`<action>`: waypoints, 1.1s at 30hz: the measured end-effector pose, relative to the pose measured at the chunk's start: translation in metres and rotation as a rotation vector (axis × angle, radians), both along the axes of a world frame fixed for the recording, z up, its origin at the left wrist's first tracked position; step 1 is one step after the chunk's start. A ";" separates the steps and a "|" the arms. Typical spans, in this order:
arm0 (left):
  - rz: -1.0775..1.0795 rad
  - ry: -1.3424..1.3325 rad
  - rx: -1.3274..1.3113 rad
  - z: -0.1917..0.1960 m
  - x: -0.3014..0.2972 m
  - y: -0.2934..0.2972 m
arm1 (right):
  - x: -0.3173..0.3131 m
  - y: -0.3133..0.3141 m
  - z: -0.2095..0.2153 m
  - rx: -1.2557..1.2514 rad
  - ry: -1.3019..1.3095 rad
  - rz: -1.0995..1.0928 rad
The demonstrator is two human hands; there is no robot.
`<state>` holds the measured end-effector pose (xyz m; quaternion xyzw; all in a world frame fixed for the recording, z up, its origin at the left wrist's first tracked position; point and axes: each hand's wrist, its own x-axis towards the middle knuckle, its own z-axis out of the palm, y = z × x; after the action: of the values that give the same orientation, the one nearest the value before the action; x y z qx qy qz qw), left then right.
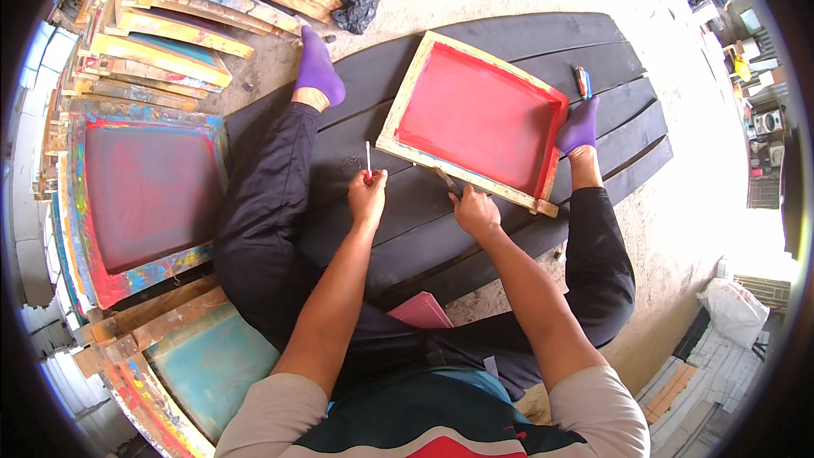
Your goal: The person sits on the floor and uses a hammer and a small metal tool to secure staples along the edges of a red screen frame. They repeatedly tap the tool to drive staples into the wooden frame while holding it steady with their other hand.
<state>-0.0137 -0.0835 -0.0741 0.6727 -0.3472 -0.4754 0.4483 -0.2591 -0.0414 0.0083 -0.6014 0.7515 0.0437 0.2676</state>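
Note:
A wooden screen-printing frame with red mesh lies between my feet. My left hand, left of its near corner, is closed around a thin screwdriver with a pale shaft and red on its handle, pointing away from me. My right hand grips a dark hand tool that looks like pliers. Its end meets the near edge of the frame; the jaws are too small to make out. Small dark bits, perhaps staples, lie beside the screwdriver.
Dark padded boards lie under the frame and my legs. A small red-and-blue object rests by my right foot. Paint-stained frames are stacked at left, with a black plastic bag beyond. A pink block lies near my lap.

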 end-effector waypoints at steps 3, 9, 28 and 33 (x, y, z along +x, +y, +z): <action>-0.020 0.112 0.100 0.030 -0.012 0.006 | -0.009 0.011 -0.016 -0.155 0.006 0.030; -0.158 0.235 0.191 0.047 -0.027 0.013 | -0.011 0.011 -0.022 -0.134 -0.042 0.027; -0.261 0.685 0.362 0.067 -0.006 0.015 | 0.023 0.015 0.024 -0.262 -0.221 0.262; -0.189 0.713 0.342 0.062 -0.002 0.011 | 0.030 0.006 0.033 -0.148 -0.256 0.256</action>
<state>-0.0155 -0.0727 -0.0123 0.4959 -0.1462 -0.7687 0.3765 -0.2291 -0.0359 0.0414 -0.7108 0.6298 -0.0551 0.3084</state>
